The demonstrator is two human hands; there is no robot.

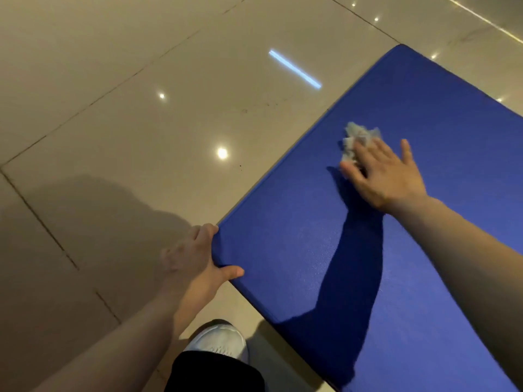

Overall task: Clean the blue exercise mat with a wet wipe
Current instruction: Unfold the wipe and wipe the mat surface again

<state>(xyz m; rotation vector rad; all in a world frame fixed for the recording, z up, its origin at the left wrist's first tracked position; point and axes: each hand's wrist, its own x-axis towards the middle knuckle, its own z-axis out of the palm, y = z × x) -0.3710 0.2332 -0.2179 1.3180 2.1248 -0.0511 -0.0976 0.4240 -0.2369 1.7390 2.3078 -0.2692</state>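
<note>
1. Mat (pixel 410 222): blue, flat on the tiled floor (pixel 113 108), near corner at lower left.
2. Left hand (pixel 198 258): fingers and thumb clamped on that corner.
3. Right hand (pixel 387 176): fingers straight, pressing the crumpled wipe (pixel 358 142) onto the mat.
4. Risk: wipe may bunch and slip from under the flat fingers; mat may slide on the glossy floor if the corner grip loosens.

A gym-like hall: glossy beige floor tiles (pixel 141 108) under a blue exercise mat (pixel 424 250).
</note>
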